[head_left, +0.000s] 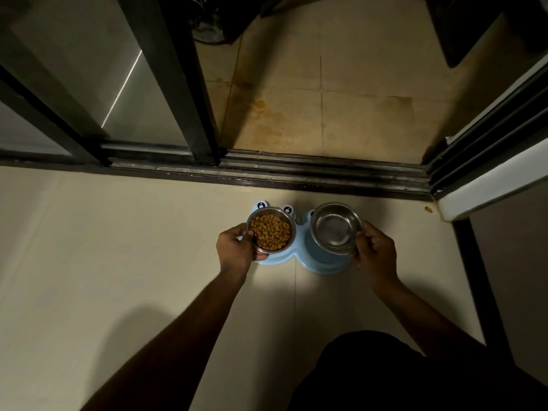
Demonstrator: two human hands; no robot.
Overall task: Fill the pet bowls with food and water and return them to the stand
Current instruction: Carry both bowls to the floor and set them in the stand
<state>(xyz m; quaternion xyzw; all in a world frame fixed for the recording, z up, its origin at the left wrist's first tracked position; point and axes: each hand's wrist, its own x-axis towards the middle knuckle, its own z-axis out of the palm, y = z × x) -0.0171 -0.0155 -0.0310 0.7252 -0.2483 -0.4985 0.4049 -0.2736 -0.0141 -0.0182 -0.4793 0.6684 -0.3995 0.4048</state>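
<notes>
Both hands hold a steel bowl each, just over the blue stand.

Left hand has its fingers curled round the near rim of the food bowl, heaped with brown kibble; right hand grips the right rim of the second bowl, whose shiny inside may hold water, though I cannot tell how much. The stand sits on the pale floor near its far edge, just short of the sliding-door track. Neither bowl looks seated in its well yet; the food bowl hangs over the stand's left half, the other over the right. Each bowl is gripped by one side only, so a tilt on the way down could slop water or scatter kibble. A bowl set off-centre could catch the well's lip and rock.
</notes>
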